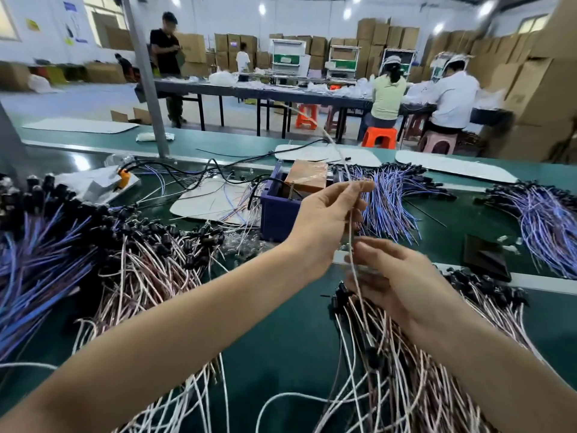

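One thin pale wire (351,226) hangs upright mid-frame above the table (290,332), its top pinched by my left hand (327,217) fingers (359,186). My right hand (402,279) sits at 5 o'clock of the left, fingers (374,249) curled at the wire but blurred; I cannot tell the grip. The wire looks light, floppy and slick-jacketed, probably best pinched near an end. The pale wire pile (412,379) at 6 o'clock could snag its tail. A blue box (278,214) sits at 10 o'clock and a purple wire bundle (390,198) at 1 o'clock, both close behind.
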Motion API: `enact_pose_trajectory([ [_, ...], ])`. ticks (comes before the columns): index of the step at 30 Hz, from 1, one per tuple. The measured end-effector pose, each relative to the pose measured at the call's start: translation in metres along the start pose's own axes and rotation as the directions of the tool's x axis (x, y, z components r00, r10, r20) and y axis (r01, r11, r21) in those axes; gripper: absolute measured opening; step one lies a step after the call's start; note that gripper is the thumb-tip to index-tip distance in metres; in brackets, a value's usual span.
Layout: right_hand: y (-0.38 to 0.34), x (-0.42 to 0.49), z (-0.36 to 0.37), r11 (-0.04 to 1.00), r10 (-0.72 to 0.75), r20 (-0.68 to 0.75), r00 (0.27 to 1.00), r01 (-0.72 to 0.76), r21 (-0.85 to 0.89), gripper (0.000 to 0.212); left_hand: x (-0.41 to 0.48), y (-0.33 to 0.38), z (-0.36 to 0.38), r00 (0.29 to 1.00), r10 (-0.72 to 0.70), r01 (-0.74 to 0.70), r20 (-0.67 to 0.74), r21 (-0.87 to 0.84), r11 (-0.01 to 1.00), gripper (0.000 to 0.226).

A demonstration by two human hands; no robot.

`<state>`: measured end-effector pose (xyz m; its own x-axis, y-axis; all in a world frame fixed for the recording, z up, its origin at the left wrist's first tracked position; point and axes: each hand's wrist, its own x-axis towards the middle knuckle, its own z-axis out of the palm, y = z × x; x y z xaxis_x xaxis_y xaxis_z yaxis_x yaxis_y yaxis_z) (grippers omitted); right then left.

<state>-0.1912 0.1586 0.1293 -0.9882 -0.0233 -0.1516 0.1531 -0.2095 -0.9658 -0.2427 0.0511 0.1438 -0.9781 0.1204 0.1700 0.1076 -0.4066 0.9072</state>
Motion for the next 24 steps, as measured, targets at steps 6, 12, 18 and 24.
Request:
enact_pose_trajectory([
  [6, -0.023, 0.056, 0.029, 0.954, -0.243, -0.016, 0.970, 0.236, -0.184, 0.009, 0.018, 0.004, -0.025, 0.988, 0.049, -0.042, -0.149, 0.050, 0.998, 0.014],
  [12, -0.021, 0.100, 0.041, 0.933, -0.198, -0.016, 0.980, 0.183, -0.311, 0.013, 0.058, 0.049, -0.071, 0.859, 0.166, -0.258, -0.484, -0.130, 0.957, 0.014],
  [18, -0.023, 0.120, 0.031, 0.897, -0.164, 0.013, 0.986, 0.155, -0.414, 0.007, 0.070, 0.046, -0.099, 0.856, 0.175, -0.317, -0.487, -0.226, 0.921, 0.006],
  [24, -0.025, 0.130, 0.001, 0.895, -0.161, -0.106, 0.981, 0.100, -0.435, 0.008, 0.072, 0.031, -0.123, 0.955, 0.198, -0.081, -0.223, 0.445, 0.892, 0.021],
])
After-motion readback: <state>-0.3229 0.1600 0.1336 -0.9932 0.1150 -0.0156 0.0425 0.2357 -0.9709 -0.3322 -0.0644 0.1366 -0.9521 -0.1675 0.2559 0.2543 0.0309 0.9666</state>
